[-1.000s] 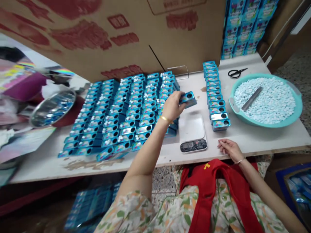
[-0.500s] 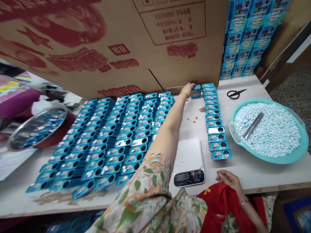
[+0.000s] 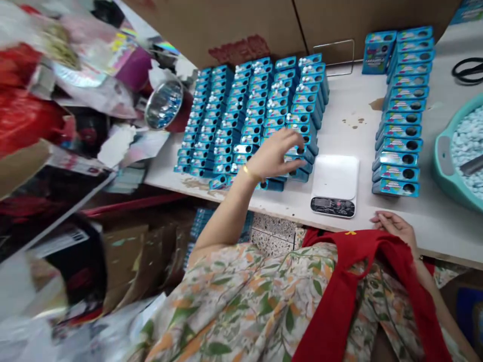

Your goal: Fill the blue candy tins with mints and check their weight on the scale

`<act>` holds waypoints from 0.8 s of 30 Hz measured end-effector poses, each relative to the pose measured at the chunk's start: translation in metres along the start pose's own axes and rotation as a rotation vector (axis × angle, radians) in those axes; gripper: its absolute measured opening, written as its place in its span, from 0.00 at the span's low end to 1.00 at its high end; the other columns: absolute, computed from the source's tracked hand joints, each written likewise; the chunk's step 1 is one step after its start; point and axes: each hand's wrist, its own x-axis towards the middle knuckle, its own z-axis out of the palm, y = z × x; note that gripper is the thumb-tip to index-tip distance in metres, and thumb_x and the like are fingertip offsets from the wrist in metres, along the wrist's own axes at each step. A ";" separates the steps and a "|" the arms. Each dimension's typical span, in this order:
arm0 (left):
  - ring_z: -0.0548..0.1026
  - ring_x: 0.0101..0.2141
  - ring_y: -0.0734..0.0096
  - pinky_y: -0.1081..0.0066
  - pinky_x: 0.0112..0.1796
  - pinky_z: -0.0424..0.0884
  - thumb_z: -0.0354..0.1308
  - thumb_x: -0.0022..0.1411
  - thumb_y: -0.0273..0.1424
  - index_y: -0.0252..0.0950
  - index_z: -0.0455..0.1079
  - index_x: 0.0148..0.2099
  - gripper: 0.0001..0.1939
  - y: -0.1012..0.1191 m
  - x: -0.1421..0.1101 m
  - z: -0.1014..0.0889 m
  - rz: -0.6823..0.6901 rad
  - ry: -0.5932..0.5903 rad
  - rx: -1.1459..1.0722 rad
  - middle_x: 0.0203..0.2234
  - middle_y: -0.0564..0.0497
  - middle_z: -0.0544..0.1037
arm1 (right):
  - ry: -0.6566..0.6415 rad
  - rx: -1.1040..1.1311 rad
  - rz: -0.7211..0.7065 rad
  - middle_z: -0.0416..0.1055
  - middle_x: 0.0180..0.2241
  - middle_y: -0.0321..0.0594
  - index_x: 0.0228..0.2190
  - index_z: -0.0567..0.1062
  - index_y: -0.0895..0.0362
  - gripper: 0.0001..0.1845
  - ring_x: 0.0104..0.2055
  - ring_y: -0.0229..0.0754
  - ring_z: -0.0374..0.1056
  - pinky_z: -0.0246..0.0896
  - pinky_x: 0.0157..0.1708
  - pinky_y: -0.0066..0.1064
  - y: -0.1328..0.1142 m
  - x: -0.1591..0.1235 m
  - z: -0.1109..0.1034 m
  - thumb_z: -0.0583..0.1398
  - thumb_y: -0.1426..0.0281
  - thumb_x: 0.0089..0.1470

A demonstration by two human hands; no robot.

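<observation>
My left hand hovers over the near right corner of a big block of blue candy tins, fingers loosely curled and apart, nothing held. My right hand rests at the table's front edge, fingers bent, beside the red cloth on my lap. A small white scale sits between them. A column of blue tins runs to the right of the scale, with one tin standing upright at its far end.
A teal basin of pale candies with a metal scoop sits at the right edge. Scissors lie behind it. A cardboard box wall backs the table. A steel bowl and cluttered bags lie to the left.
My left hand set the tin upright at the far end of the right column and drew back over the big block. The view swung left and down.
</observation>
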 end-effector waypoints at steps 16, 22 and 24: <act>0.71 0.48 0.58 0.59 0.47 0.70 0.50 0.69 0.36 0.38 0.72 0.43 0.11 0.070 -0.023 0.022 -0.022 0.127 0.102 0.47 0.44 0.73 | -0.010 -0.009 -0.123 0.77 0.28 0.42 0.33 0.77 0.60 0.32 0.24 0.34 0.71 0.62 0.20 0.21 -0.007 0.006 0.004 0.77 0.54 0.29; 0.73 0.44 0.58 0.61 0.42 0.70 0.52 0.67 0.32 0.34 0.75 0.43 0.11 0.090 0.037 0.049 0.136 -0.029 0.183 0.45 0.41 0.74 | -0.015 -0.018 -0.147 0.77 0.28 0.41 0.32 0.77 0.60 0.31 0.25 0.34 0.72 0.63 0.21 0.20 -0.005 0.006 0.003 0.77 0.53 0.30; 0.74 0.43 0.58 0.61 0.41 0.70 0.53 0.66 0.30 0.33 0.75 0.42 0.10 0.089 0.043 0.053 0.159 -0.061 0.193 0.44 0.40 0.75 | -0.016 -0.027 -0.159 0.77 0.28 0.41 0.32 0.77 0.59 0.31 0.26 0.34 0.72 0.64 0.21 0.20 -0.005 0.007 0.003 0.76 0.52 0.31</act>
